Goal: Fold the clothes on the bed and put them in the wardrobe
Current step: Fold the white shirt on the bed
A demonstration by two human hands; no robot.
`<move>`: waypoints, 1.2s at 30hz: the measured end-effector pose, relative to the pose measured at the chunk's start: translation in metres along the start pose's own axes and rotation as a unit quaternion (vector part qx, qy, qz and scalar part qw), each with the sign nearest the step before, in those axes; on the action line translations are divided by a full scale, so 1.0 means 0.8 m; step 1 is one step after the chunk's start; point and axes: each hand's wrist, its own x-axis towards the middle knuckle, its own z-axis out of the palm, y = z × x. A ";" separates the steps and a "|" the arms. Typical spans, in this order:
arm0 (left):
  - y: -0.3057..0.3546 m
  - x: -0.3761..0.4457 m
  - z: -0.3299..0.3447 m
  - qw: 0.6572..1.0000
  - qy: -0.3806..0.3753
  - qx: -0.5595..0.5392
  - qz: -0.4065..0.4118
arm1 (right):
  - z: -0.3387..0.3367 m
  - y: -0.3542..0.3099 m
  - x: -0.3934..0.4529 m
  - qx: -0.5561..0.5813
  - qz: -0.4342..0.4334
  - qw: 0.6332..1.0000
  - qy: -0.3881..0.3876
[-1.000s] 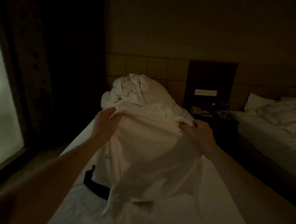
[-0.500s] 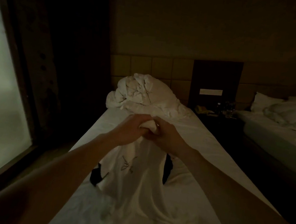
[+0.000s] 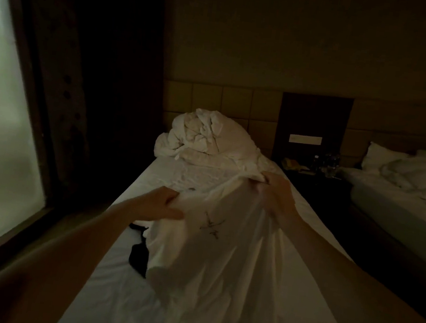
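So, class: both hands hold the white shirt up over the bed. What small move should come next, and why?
Probably lower the white shirt flat onto the bed. The left hand and right hand pinch its upper edge apart at uneven heights, the cloth hangs bunched, and folding needs it spread out.

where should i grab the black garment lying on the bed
Take the black garment at its exposed left end, coming from the window side; its right part is hidden behind the white shirt held up by both hands.
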 end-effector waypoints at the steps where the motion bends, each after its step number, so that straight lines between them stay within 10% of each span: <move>1: 0.004 0.000 -0.008 0.999 0.017 -0.035 0.006 | -0.001 0.008 0.003 -0.004 0.030 0.999 0.015; 5: 0.035 0.004 -0.029 0.984 0.117 -0.127 0.032 | 0.002 0.032 0.009 -0.097 0.120 0.988 -0.010; 11: 0.100 0.011 -0.021 0.976 0.136 -0.077 0.152 | 0.041 -0.016 -0.030 0.070 -0.064 0.966 -0.240; 15: 0.115 0.018 -0.008 0.958 0.168 -0.147 0.178 | 0.065 -0.040 -0.026 0.100 -0.109 0.979 -0.142; 19: 0.072 0.013 0.012 0.948 0.042 -0.313 0.048 | 0.049 -0.034 -0.016 0.113 -0.045 0.990 -0.071; 25: 0.026 -0.005 0.100 0.984 -0.064 -0.144 -0.082 | 0.024 -0.058 -0.008 0.342 0.069 0.936 -0.036; 36: 0.017 0.012 0.062 0.938 0.168 -0.293 -0.074 | -0.028 -0.004 0.003 0.286 0.130 0.949 0.022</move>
